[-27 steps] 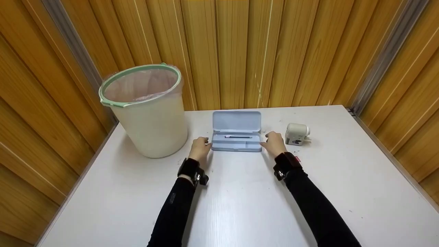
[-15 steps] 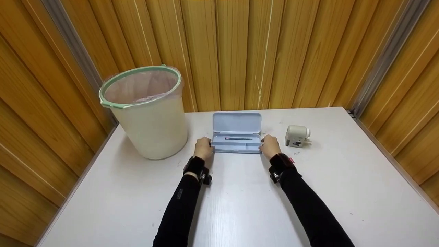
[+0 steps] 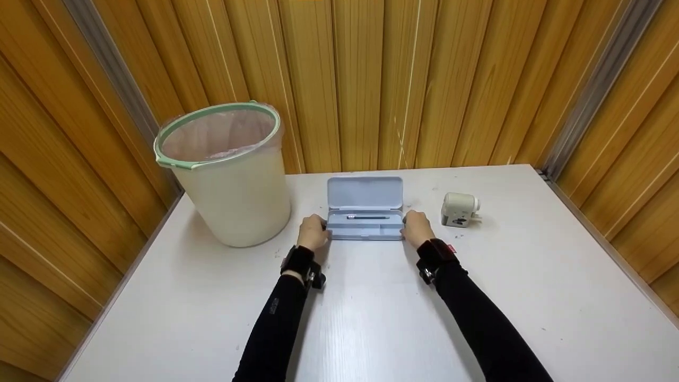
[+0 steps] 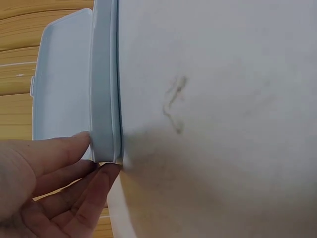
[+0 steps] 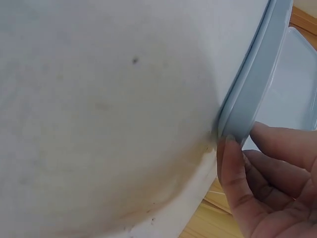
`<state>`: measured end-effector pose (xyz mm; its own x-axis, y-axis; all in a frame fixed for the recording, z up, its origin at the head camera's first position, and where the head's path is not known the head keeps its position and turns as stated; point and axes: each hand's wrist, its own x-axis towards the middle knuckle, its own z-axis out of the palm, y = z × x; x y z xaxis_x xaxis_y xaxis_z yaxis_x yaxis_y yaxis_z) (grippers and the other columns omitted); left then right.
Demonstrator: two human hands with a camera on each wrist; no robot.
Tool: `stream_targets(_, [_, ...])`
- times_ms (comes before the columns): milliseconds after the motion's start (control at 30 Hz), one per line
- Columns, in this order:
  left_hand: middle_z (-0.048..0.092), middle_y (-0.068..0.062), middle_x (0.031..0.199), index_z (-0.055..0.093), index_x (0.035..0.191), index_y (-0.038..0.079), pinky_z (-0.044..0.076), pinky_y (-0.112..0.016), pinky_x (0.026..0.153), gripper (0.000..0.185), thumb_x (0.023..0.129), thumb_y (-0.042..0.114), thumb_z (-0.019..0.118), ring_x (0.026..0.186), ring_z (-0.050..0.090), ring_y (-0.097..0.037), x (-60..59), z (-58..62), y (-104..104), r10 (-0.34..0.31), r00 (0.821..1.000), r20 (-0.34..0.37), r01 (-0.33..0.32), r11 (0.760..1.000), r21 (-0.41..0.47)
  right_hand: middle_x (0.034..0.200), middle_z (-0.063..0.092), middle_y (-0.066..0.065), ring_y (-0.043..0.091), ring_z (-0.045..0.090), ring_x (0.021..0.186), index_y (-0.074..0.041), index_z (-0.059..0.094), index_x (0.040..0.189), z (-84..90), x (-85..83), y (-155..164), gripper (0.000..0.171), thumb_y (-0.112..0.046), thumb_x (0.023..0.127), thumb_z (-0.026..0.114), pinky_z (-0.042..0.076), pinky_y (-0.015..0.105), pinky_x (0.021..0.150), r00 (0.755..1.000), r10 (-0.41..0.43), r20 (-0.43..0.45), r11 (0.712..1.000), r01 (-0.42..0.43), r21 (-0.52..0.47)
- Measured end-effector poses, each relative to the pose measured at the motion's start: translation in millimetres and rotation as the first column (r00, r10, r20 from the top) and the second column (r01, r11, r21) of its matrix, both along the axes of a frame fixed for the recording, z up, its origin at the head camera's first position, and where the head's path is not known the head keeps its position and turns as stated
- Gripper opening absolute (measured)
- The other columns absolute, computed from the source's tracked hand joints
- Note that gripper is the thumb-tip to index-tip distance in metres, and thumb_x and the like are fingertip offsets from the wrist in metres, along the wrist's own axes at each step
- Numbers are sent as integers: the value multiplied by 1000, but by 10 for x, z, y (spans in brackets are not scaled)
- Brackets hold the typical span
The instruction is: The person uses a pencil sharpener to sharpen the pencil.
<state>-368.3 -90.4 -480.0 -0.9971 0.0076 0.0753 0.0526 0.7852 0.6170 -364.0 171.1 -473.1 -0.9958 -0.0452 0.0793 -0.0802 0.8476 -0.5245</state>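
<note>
Bucket (image 3: 228, 175) contents hidden by liner – pen (image 3: 367, 217) in case (image 3: 365, 212) too small to identify.

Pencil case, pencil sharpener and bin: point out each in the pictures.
Pencil case (image 3: 365, 192): head view, inside of raised lid.
Pencil sharpener (image 3: 457, 209): head view, cream body.
Bin (image 3: 238, 201): head view, outer wall.

No legible text, label, brand or number appears in any view. Small pale print on the person's left sleeve (image 3: 274, 305) and dark marks on the sharpener (image 3: 459, 209), far right, are too small to read.
</note>
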Motion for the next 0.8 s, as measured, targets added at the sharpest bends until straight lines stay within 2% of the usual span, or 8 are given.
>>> stream_targets(233, [75,-19,93,74,94,-5,56,-44,86,16,81,4,74,90,71,-34,175,7,-36,-3,999,-33,2,999,-49,93,68,31,44,67,92,15,64,90,12,134,-49,13,6,81,67,54,51,84,999,51,0,996,-51,79])
stream_targets(433, [73,-18,84,72,85,-5,57,-43,75,13,78,4,77,79,70,-33,369,50,-51,-29,997,-76,22,996,-88,91,68,30,44,68,89,15,63,93,32,294,-77,15,8,81,66,55,51,81,996,92,-5,988,-91,126])
stream_targets(633, [72,-14,77,70,80,-3,55,-35,64,11,81,6,77,67,64,-23,576,50,-89,-63,997,-44,58,992,-111,91,67,31,44,68,87,15,62,95,52,517,-122,16,9,81,66,56,50,80,995,101,23,986,-103,134])
stream_targets(800, [72,-13,76,72,86,-5,54,-31,59,12,81,6,76,64,64,-20,743,37,-138,-98,994,-38,94,990,-102,87,68,30,43,68,83,15,63,89,66,701,-154,13,10,78,68,56,51,76,993,117,-3,976,-114,187])
